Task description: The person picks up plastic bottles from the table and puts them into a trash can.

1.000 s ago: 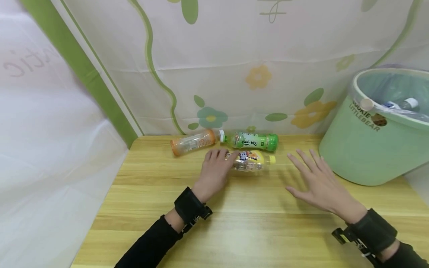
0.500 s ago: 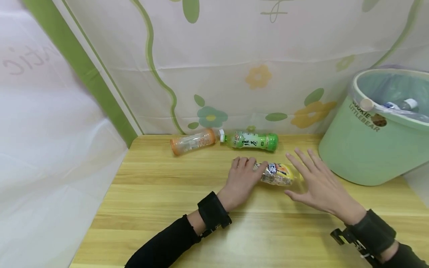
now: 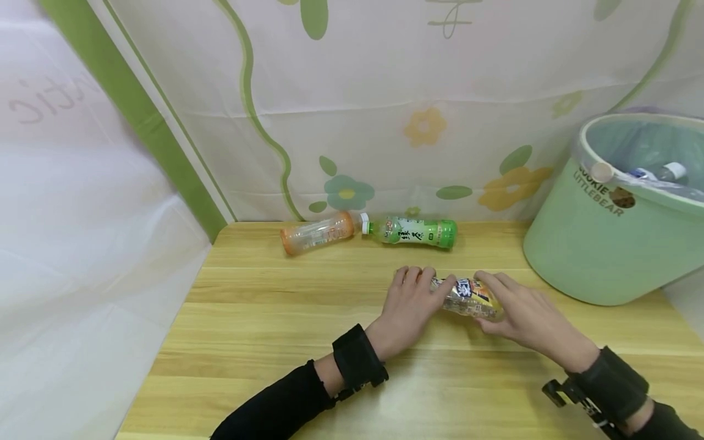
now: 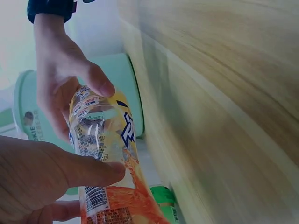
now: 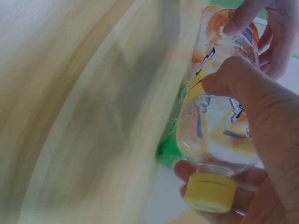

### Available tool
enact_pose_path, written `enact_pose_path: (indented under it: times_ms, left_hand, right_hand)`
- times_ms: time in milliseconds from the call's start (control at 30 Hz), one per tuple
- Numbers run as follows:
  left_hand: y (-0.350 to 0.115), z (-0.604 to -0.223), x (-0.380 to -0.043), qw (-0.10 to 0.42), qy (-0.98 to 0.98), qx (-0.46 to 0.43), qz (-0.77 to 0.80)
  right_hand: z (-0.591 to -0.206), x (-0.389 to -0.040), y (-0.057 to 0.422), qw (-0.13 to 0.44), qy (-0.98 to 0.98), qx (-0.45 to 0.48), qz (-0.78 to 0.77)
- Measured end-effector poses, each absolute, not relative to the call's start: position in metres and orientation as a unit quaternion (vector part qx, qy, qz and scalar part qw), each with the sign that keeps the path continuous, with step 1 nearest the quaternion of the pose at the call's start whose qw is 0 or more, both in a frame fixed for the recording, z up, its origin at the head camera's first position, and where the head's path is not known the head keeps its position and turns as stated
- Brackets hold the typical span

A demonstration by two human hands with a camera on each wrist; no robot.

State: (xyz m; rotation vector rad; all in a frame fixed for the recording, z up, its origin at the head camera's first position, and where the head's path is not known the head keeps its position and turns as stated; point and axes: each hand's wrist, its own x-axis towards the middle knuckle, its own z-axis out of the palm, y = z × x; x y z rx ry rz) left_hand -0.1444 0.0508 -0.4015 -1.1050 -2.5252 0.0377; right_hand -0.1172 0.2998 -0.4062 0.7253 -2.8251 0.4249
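Note:
A clear plastic bottle with a yellow and orange label is held crosswise above the wooden table. My left hand grips its base end, thumb along the near side. My right hand holds the other end, its thumb pressing the label and its fingers behind the neck. In the right wrist view the yellow cap is on the bottle, in front of the fingers; in the head view the right hand hides it. The bottle looks see-through, with no drink visible inside.
An orange-ended bottle and a green-labelled bottle lie by the back curtain, cap to cap. At the right stands a light green bin lined with a plastic bag, with bottles inside. The wooden table extends toward the front.
My left hand has carried the yellow-capped bottle rightward and nearer, away from the two bottles at the back. My right hand, earlier spread and apart from it, has closed around its cap end.

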Motion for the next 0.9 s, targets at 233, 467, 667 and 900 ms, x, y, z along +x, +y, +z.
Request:
enact_pose_path:
  times_ms: [233, 467, 667, 900]
  left_hand:
    - [0.046, -0.398, -0.146, 0.168, -0.896, -0.41, -0.02]
    - [0.026, -0.391, -0.156, 0.096, -0.908, -0.404, -0.057]
    - [-0.003, -0.389, -0.164, 0.01, -0.937, -0.338, -0.088]
    - [-0.065, -0.385, -0.166, 0.002, -0.958, -0.255, -0.132]
  right_hand:
    - [-0.405, -0.118, 0.302, 0.108, -0.948, 0.259, 0.147]
    - [-0.406, -0.118, 0.307, 0.111, -0.949, 0.259, 0.142]
    - [-0.406, -0.115, 0.31, 0.099, -0.953, 0.246, 0.148]
    - [-0.406, -0.113, 0.313, 0.094, -0.954, 0.239, 0.153]
